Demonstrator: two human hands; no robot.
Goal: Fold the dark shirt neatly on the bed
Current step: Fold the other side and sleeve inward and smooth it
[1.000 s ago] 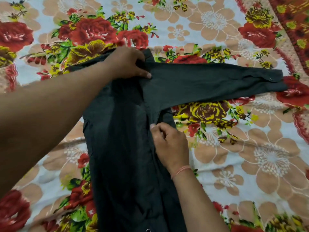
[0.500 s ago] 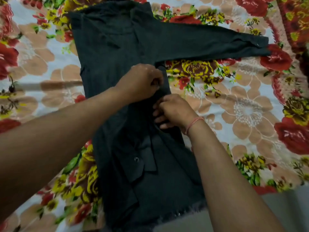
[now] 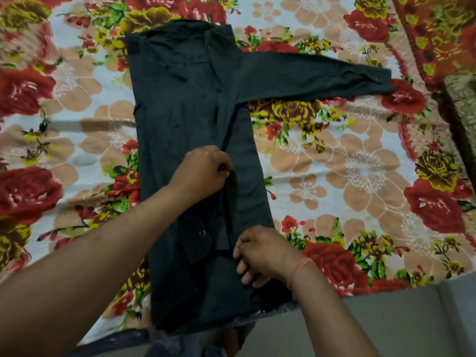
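The dark shirt (image 3: 180, 104) lies lengthwise on the floral bed sheet (image 3: 347, 176), collar at the far end, hem at the near edge. Its left side is folded inward, with a buttoned cuff lying on the body. The other sleeve (image 3: 322, 76) stretches flat out to the right. My left hand (image 3: 203, 171) pinches the folded fabric edge near the shirt's middle. My right hand (image 3: 262, 253), with a red thread on the wrist, grips the same edge lower down, fingers curled into the cloth.
The bed's near edge (image 3: 373, 287) runs along the lower right, with grey floor (image 3: 386, 320) beyond it. A patterned cushion or block (image 3: 463, 104) sits at the far right. Dark cloth hangs below the hem at the bottom centre.
The view pulled back. My left hand left the collar and came down to the middle fold. My right hand slid down the folded edge toward the hem.
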